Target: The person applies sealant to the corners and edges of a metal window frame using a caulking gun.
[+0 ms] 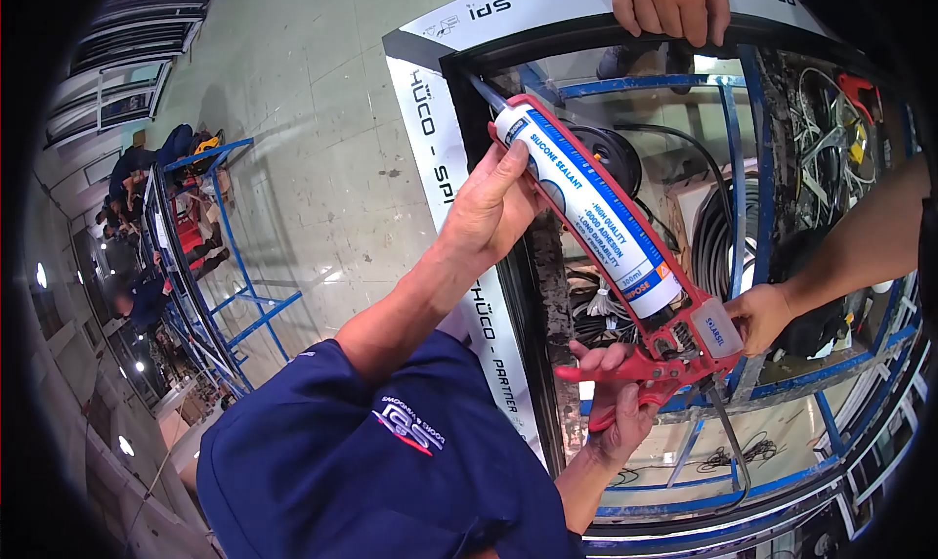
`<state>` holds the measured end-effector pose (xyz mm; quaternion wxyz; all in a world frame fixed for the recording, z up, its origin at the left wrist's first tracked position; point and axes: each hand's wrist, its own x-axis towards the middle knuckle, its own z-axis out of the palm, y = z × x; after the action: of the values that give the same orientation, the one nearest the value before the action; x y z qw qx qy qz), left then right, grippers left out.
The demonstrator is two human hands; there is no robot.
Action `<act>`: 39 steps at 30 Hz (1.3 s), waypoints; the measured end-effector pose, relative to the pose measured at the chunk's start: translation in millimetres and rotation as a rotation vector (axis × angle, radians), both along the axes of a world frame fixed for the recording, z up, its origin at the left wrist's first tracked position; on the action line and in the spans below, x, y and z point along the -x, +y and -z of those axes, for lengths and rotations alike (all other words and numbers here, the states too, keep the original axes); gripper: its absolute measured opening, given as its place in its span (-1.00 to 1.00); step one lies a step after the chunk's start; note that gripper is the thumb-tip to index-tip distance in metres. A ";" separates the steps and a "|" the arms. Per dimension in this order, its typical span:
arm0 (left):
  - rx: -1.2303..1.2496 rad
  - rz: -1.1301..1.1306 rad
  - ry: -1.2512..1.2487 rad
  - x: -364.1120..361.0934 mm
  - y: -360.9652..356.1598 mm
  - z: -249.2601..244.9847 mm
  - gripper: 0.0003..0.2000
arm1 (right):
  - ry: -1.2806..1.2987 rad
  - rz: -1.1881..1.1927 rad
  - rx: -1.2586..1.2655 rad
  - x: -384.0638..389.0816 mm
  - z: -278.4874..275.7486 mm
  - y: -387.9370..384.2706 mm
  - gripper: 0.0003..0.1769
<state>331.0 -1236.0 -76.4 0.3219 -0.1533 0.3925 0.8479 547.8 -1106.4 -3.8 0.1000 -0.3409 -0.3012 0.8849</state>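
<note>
A red caulking gun [674, 368] carries a white and blue silicone sealant cartridge [598, 212] and slants across the middle of the view. My left hand [498, 202] is closed round the front of the gun from below, near the nozzle. At the rear, my right hand [625, 417] wraps round the handle and trigger. The nozzle [487, 93] points into the upper-left inner corner of a black frame [518, 295] edged with white printed tape [430, 139]. Another person's hand [760, 317] touches the back end of the gun.
Another hand [672, 7] grips the frame's top edge. Blue metal supports [728, 149] show through the frame, with coiled cables [723, 236] and a black reel [611, 158] below. At far left, people [147, 173] work around a blue-legged stand [244, 236].
</note>
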 end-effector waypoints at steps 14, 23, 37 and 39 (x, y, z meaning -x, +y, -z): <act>0.009 -0.008 -0.023 -1.5 -1.4 3.5 -0.49 | 0.002 -0.060 0.053 5.2 0.3 1.0 -0.50; 0.015 -0.015 -0.015 -1.8 -0.2 2.7 -0.50 | -0.016 -0.063 0.026 2.9 4.7 1.1 -0.50; 0.017 -0.027 -0.015 -2.5 -0.8 4.9 -0.53 | -0.012 -0.069 0.050 -3.2 10.3 1.9 -0.52; 0.014 -0.042 -0.004 -2.9 0.1 4.1 -0.56 | -0.022 -0.039 0.081 -0.2 6.5 1.9 -0.50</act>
<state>333.9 -1235.9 -80.5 0.3037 -0.1657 0.3946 0.8512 548.0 -1104.5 -10.3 0.0655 -0.3484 -0.2726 0.8944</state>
